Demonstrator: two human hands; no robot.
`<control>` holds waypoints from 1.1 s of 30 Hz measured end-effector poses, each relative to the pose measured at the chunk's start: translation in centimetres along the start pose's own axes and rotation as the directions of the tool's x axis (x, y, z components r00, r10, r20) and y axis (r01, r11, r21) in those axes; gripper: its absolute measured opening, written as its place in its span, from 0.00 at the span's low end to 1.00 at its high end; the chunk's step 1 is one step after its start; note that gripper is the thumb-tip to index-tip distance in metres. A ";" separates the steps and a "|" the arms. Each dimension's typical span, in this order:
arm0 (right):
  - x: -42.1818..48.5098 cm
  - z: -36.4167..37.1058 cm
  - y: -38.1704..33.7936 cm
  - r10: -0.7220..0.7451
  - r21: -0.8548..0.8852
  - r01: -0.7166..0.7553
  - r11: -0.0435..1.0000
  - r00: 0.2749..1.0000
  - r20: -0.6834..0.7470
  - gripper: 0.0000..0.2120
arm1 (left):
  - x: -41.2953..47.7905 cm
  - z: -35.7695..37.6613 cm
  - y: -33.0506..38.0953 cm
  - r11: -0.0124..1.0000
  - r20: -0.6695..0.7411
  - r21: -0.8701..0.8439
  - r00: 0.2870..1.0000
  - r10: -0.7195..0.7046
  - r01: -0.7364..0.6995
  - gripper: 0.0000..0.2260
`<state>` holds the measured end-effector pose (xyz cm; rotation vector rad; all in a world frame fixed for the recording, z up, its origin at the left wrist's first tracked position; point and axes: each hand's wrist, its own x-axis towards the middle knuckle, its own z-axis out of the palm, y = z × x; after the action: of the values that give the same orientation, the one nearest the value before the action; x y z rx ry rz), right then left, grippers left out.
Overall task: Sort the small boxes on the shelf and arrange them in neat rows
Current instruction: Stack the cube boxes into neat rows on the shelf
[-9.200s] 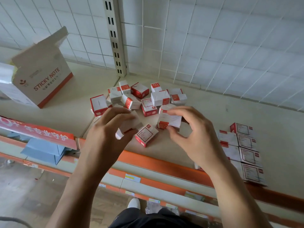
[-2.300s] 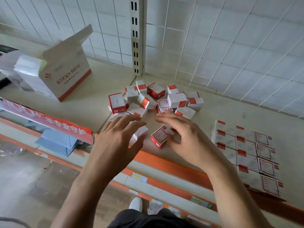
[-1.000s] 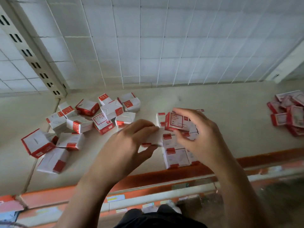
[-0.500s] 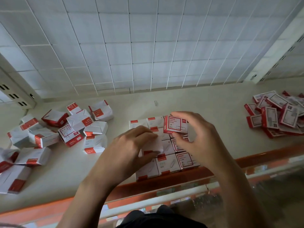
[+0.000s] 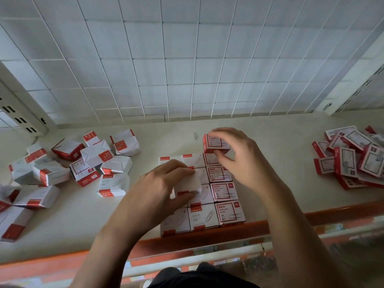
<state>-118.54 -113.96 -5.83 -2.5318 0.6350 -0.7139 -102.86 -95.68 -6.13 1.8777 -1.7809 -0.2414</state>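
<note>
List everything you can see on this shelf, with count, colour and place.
arranged boxes: about a dozen, some under the hands; white and red; tight rows, front centre
left pile: many, jumbled; white and red; left of the rows
right pile: roughly ten, jumbled; red-framed; far right
raised box: one; red and white; right hand, back of the right column
white box: one; white with red; left hand, over the rows
small clear item: one; behind the rows; unidentifiable
shelf: one; cream, orange front edge
wire grid: one; white; behind the shelf
left hand: grips the white box
right hand: pinches the raised box
</note>
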 end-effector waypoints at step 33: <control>-3.3 0.7 -3.5 -0.146 0.283 0.061 0.957 0.945 0.292 0.16 | -1.7 0.0 -0.4 0.985 -0.160 -0.149 0.981 -0.112 0.088 0.17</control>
<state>-119.57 -109.20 -5.74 -2.3623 0.2744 -0.3901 -102.71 -94.01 -6.67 1.8320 -1.5199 -0.2320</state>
